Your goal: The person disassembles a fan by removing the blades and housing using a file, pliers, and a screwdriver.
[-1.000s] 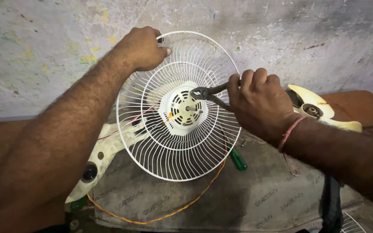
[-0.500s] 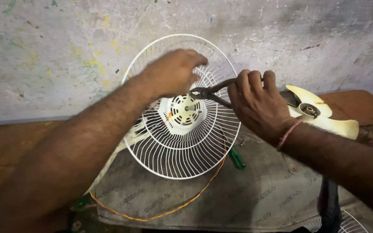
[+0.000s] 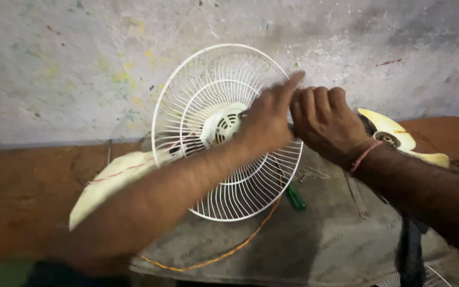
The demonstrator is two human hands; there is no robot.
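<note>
White round wire fan guard upright on the counter, 2 hands at its hub.
Left hand lies unclenched across the guard; right hand is clenched, contents hidden; guard stays mounted on the motor.

Looks like a repair workshop; paint-flecked wall, stripped fan guard (blade lying apart), green-handled screwdriver.

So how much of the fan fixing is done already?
Partly done, it seems. The yellowish fan blade already lies off to the side, and the white wire guard stands bare around the motor hub. In hand: the left hand and right hand meet at the guard's right side, too blurred to show a tool. Left: the guard is on the fan body, and a green screwdriver lies unused.
</note>
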